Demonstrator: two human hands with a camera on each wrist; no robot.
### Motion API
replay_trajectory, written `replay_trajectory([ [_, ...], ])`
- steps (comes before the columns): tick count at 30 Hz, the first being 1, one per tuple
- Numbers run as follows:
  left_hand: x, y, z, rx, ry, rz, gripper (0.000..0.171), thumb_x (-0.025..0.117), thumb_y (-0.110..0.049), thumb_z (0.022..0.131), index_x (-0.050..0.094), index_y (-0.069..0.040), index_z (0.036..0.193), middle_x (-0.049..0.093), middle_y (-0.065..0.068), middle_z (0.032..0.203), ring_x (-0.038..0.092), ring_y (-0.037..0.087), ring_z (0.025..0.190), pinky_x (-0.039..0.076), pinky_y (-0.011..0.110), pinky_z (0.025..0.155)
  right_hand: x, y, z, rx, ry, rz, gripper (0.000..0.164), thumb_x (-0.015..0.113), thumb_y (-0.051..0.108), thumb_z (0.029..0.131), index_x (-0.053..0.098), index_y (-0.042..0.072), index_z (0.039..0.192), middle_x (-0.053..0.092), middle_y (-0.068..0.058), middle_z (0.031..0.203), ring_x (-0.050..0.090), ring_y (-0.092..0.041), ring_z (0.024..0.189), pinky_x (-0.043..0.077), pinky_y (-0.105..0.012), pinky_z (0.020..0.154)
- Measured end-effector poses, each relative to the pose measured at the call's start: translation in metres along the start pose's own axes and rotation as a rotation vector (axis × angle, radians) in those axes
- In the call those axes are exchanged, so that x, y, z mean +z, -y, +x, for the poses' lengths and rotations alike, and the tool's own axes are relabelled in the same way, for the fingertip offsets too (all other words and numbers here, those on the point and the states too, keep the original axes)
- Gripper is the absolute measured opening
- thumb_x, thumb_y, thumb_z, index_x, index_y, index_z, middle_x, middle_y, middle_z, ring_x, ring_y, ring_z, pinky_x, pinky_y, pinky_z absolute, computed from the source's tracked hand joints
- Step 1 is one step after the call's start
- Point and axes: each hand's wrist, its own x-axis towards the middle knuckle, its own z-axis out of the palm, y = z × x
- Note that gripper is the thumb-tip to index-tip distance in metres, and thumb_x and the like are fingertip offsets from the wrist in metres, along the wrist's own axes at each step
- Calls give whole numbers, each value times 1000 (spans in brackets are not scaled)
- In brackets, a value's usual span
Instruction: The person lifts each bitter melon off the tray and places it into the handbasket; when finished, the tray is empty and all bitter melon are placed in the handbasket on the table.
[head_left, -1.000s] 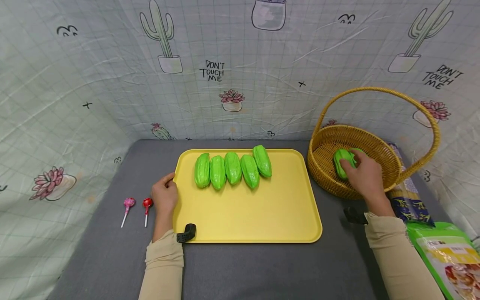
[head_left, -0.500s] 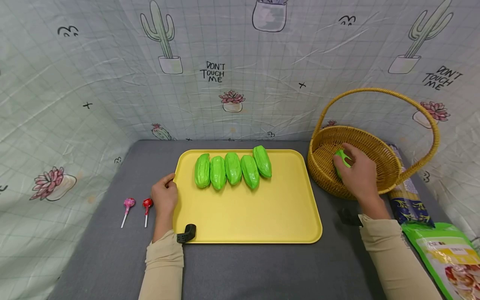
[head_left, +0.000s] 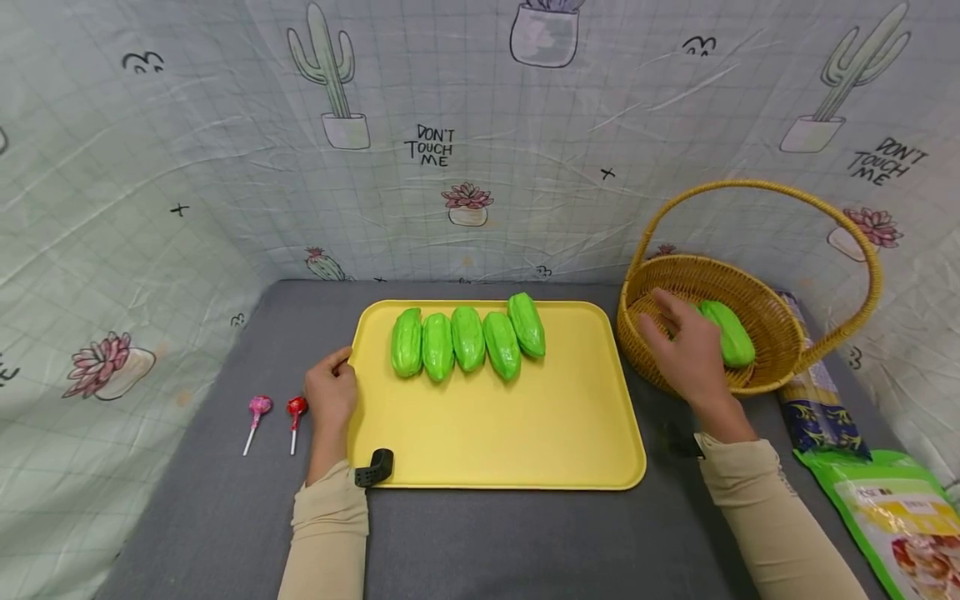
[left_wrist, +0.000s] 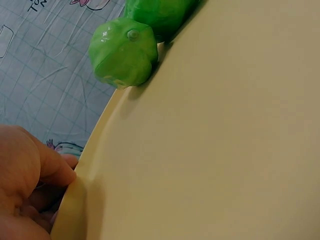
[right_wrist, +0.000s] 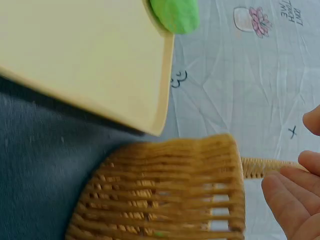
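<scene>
My left hand (head_left: 330,390) holds the left rim of the yellow tray (head_left: 487,442); in the left wrist view its fingers (left_wrist: 57,170) are curled at the edge. Several glossy green ridged fruits (head_left: 407,342), long in shape, lie side by side along the tray's back. My right hand (head_left: 686,346) is over the wicker basket (head_left: 780,350), thumb and fingers spread apart with nothing between them. To the right of that hand, another green fruit (head_left: 727,333) lies in the basket. The hand hides part of the basket's inside.
Two lollipops, one pink (head_left: 260,406) and one red (head_left: 297,406), lie left of the tray. Beside the basket are a blue patterned packet (head_left: 821,421) and a green pouch (head_left: 892,508). The basket's tall handle (head_left: 870,250) arches above it. A printed cloth (head_left: 525,208) stands behind.
My right hand has let go of a green fruit inside the basket and moved left, uncovering the fruit on the right. My left hand stays at the tray's rim.
</scene>
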Motion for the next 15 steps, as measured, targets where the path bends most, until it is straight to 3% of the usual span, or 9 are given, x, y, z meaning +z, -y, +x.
replay_trajectory([
  [15, 1, 0, -1, 9, -9, 3, 40, 42, -4, 102, 67, 3, 132, 63, 26, 137, 57, 40, 130, 48, 51, 104, 34, 9, -1, 0, 130, 47, 52, 61, 21, 102, 50, -2, 148, 53, -26, 149, 58, -45, 129, 52, -55, 100],
])
